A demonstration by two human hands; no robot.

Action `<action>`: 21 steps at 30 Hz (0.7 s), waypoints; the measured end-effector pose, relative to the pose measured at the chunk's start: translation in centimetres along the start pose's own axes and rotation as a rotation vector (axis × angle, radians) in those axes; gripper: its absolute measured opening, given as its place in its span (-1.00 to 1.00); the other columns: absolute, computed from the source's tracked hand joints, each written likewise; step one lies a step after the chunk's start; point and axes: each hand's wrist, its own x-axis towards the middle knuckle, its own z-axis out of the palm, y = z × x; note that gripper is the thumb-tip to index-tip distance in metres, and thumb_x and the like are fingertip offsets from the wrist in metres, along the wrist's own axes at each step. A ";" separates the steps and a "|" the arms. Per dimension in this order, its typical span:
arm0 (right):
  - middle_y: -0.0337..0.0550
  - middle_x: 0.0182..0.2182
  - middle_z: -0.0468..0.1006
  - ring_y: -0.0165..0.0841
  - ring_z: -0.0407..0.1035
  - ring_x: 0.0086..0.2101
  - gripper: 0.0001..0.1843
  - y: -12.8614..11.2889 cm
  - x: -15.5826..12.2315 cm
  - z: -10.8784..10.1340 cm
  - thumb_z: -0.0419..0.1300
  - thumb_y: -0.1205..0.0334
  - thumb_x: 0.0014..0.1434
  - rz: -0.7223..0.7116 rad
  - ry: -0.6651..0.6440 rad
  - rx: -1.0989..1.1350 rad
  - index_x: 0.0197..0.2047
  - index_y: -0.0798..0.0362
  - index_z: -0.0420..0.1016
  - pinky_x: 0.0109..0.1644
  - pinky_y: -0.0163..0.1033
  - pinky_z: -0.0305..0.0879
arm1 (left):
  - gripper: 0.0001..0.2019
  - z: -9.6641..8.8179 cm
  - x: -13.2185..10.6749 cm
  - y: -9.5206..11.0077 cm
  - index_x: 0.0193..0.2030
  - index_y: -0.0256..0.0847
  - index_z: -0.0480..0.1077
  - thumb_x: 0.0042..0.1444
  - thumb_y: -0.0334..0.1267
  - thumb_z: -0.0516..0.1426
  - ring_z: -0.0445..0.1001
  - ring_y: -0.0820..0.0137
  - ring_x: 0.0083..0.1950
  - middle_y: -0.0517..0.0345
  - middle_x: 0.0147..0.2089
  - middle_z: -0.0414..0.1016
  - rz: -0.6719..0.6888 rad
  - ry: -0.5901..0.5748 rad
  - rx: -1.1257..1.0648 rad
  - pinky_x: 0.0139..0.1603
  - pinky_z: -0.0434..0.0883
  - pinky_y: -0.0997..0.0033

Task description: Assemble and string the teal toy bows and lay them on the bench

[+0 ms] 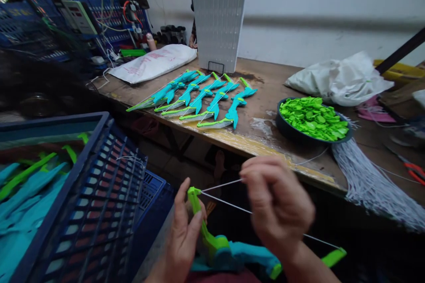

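Observation:
A teal and green toy bow lies low in front of me, across my lap. My left hand is closed around its green limb near the tip, thumb on the near side. A white string runs from that tip in two strands toward my right hand, whose fingers are pinched on it. Farther right the string reaches the bow's other green tip. The right hand is slightly blurred and hides part of the bow's middle.
Several strung toy bows lie in a row on the wooden table. A dark bowl holds green plastic pieces, beside a bundle of white strings and red-handled scissors. At left stands a blue crate of bow parts.

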 end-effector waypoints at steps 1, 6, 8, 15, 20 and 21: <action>-0.16 -0.32 0.45 -0.38 0.41 -0.28 -0.84 -0.3 0.5 -0.7 0.12 0.47 0.32 0.076 0.042 0.036 -0.25 0.07 0.46 -0.22 -0.24 0.35 | -0.37 -0.4 0.3 0.5 0.52 0.12 -0.07 0.39 -0.12 0.06 0.54 0.26 0.01 0.09 0.04 0.53 -0.046 -0.033 -0.046 0.14 0.44 0.20; -0.23 -0.40 0.38 -0.43 0.34 -0.34 -0.78 0.3 -0.2 -0.1 0.12 0.36 0.39 0.239 -0.093 0.241 -0.35 0.06 0.41 -0.30 -0.28 0.26 | -0.69 -1.6 1.2 2.0 0.15 0.08 0.32 0.29 -0.16 0.19 0.53 0.30 -0.09 0.21 -0.17 0.48 0.000 -0.263 -0.328 0.07 0.49 0.24; -0.24 -0.41 0.37 -0.44 0.32 -0.35 -0.76 0.8 -1.1 0.8 0.12 0.34 0.40 0.280 -0.132 0.270 -0.37 0.06 0.39 -0.30 -0.29 0.24 | -0.86 -1.5 1.7 2.4 -0.02 -0.01 0.37 0.31 -0.19 0.17 0.50 0.38 -0.24 0.20 -0.13 0.41 0.042 -0.338 -0.404 -0.18 0.54 0.34; -0.19 -0.34 0.43 -0.42 0.37 -0.29 -0.85 0.6 -2.3 0.3 0.13 0.39 0.36 0.185 -0.221 0.258 -0.28 0.06 0.43 -0.23 -0.30 0.33 | -0.83 -0.6 2.2 2.6 -0.23 -0.15 0.40 0.41 -0.22 0.08 0.37 0.50 -0.48 0.28 -0.45 0.32 0.009 -0.177 -0.266 -0.46 0.39 0.54; -0.10 -0.24 0.46 -0.36 0.40 -0.22 -0.92 0.3 -3.7 1.5 0.21 0.29 0.35 0.088 -0.342 0.278 -0.22 0.07 0.51 -0.21 -0.29 0.40 | -0.87 -0.4 2.3 2.5 -0.21 -0.18 0.44 0.35 -0.20 0.16 0.37 0.52 -0.41 0.23 -0.36 0.38 -0.025 -0.139 -0.302 -0.38 0.36 0.58; -0.11 -0.24 0.47 -0.37 0.40 -0.23 -0.91 0.4 -3.9 2.0 0.22 0.28 0.35 0.114 -0.329 0.293 -0.23 0.06 0.52 -0.22 -0.30 0.39 | -0.89 -0.5 2.3 2.4 -0.21 -0.18 0.45 0.34 -0.21 0.18 0.36 0.51 -0.38 0.22 -0.32 0.38 -0.023 -0.135 -0.310 -0.36 0.36 0.58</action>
